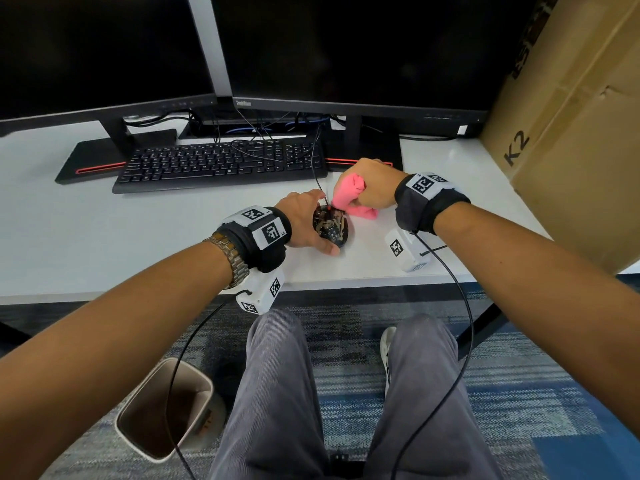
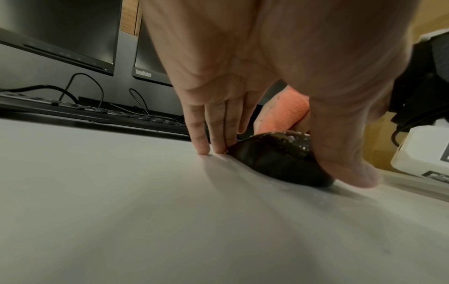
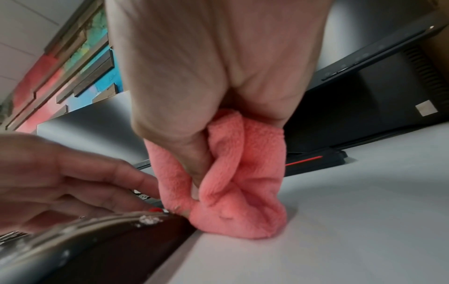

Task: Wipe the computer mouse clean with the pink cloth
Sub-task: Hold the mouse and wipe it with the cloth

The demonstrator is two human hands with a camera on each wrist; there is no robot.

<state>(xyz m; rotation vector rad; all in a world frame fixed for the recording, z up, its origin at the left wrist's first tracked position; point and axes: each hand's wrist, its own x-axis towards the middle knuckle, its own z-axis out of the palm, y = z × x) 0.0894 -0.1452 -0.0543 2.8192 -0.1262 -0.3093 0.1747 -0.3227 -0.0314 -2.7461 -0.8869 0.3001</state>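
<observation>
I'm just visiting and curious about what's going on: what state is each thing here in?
computer mouse: dirty, pale smears across its top, resting on the desk.
pink cloth: bunched up, touching the desk at the mouse's front.
left hand: holds the mouse between thumb and fingers.
right hand: grips the cloth.
monitors: both screens dark.

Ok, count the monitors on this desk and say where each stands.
2. The left monitor stands at the back left of the desk, behind the keyboard; the right monitor, marked ThinkVision, stands beside it, next to the cardboard box. The box may hide more.
</observation>
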